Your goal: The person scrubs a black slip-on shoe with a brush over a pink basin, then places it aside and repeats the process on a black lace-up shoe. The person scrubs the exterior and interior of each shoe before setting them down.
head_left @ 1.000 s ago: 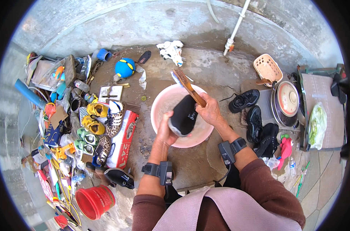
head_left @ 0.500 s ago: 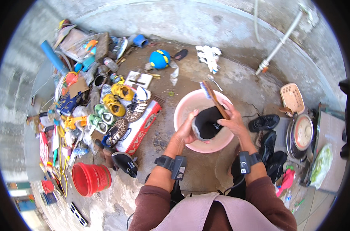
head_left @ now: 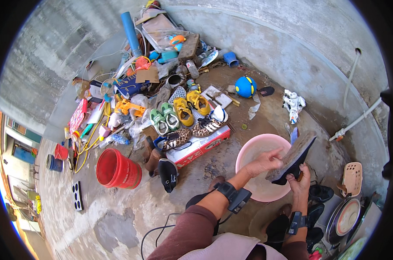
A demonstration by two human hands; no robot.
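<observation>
Black shoe (head_left: 294, 158) in curled right grip (head_left: 300, 181)

Wide fisheye view downward from the head

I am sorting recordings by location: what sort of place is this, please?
Probably a home's yard or washing corner: bare concrete wall, exposed white pipe and pink basin suggest it.

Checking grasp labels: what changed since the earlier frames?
The left hand no longer grips the black shoe, finger extended near it. The shoe turned sole toward that hand; the right hand now holds it, with the brush. View swung left. Unmoved: pink basin, red bucket.
</observation>
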